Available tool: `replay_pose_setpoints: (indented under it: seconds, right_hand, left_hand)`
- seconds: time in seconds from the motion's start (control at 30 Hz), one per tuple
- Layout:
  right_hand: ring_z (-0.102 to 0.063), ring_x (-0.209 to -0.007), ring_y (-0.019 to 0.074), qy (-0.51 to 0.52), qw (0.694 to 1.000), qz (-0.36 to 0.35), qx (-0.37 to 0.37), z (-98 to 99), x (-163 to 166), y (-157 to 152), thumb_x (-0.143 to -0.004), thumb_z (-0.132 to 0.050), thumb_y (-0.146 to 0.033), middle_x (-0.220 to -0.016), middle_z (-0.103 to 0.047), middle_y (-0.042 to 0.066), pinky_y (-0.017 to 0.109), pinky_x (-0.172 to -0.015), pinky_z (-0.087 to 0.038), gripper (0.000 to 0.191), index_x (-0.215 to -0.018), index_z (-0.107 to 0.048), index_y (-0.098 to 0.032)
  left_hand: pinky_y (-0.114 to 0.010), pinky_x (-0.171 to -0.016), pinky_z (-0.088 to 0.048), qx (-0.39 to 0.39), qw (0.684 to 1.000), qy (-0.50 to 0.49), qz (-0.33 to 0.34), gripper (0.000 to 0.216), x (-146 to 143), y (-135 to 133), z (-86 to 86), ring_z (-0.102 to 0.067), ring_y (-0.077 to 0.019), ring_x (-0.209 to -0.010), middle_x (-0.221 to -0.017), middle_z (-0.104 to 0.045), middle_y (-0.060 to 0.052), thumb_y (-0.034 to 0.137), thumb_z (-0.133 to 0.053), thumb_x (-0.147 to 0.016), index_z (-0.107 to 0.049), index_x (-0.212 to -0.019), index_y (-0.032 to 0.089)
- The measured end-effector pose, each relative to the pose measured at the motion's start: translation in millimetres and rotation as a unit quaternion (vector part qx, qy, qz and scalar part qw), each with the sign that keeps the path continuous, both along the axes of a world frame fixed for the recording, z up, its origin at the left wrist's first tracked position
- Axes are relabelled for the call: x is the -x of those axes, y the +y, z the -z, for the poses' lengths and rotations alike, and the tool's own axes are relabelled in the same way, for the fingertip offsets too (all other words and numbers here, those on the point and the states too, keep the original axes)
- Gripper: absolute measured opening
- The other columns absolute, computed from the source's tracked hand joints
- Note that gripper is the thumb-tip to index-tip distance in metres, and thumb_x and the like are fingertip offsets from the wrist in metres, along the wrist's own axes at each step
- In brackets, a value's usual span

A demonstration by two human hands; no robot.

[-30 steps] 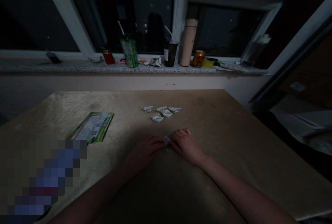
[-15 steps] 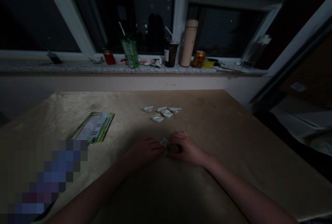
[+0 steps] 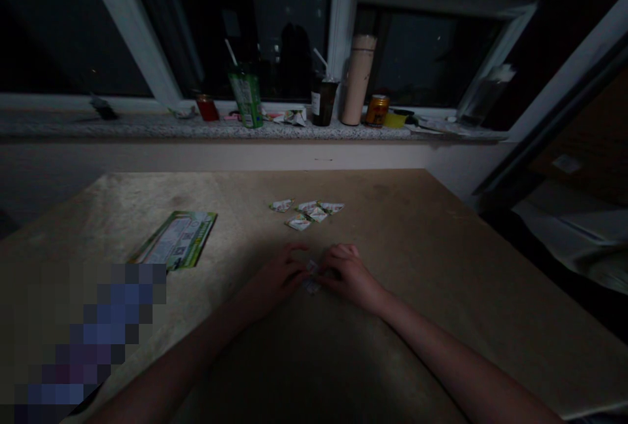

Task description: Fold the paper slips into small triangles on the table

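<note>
My left hand (image 3: 280,275) and right hand (image 3: 350,277), half-curled, touch the wrapper (image 3: 312,285) between them; grip unclear; seemingly mid-fold, needing careful pressing.

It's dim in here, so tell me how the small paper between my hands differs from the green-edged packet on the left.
The small paper looks far smaller than the packet. The small paper sits between the left hand and right hand; the packet lies apart from both. The packet shows clear green; the small paper looks mostly pale. Both have pale areas.
</note>
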State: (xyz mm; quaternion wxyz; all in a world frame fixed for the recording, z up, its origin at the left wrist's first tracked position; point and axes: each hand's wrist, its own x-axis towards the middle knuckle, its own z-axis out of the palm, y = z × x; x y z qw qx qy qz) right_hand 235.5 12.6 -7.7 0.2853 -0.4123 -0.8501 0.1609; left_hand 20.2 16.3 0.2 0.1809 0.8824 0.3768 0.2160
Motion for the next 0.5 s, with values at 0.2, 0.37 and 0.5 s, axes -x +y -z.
replay_pose_setpoints:
  seconds: [0.2,0.37,0.5]
  right_hand:
    - [-0.055,-0.08,0.0142,0.029,0.997,0.045,0.056,2.3,3.0,4.9,-0.081,-0.068,-0.028,-0.073,-0.061,-0.002,0.03,-0.079,-0.026,0.016,-0.07,-0.063,-0.018]
    - [-0.053,-0.08,0.0143,0.009,0.995,0.071,0.066,4.2,4.2,6.4,-0.081,-0.068,-0.031,-0.074,-0.06,-0.002,0.03,-0.077,-0.025,0.018,-0.071,-0.061,-0.017]
    - [-0.051,-0.084,0.0161,-0.037,0.996,0.071,0.038,5.6,4.6,4.8,-0.086,-0.06,-0.036,-0.079,-0.059,0.0,0.031,-0.077,-0.026,0.022,-0.074,-0.06,-0.017]
  left_hand:
    - [-0.042,-0.098,-0.036,-0.032,0.997,0.032,-0.058,0.014,1.3,1.4,-1.6,-0.044,-0.0244,-0.113,-0.116,-0.05,-0.005,0.033,-0.062,-0.084,-0.068,-0.093,0.023]
    - [-0.041,-0.094,-0.035,-0.014,0.993,0.051,-0.108,0.015,2.7,8.6,2.6,-0.047,-0.0232,-0.107,-0.11,-0.052,-0.004,0.034,-0.06,-0.085,-0.07,-0.084,0.023]
    - [-0.042,-0.094,-0.033,-0.007,0.991,0.06,-0.122,0.017,2.2,11.2,5.7,-0.048,-0.0237,-0.105,-0.108,-0.054,-0.003,0.036,-0.06,-0.085,-0.071,-0.084,0.023]
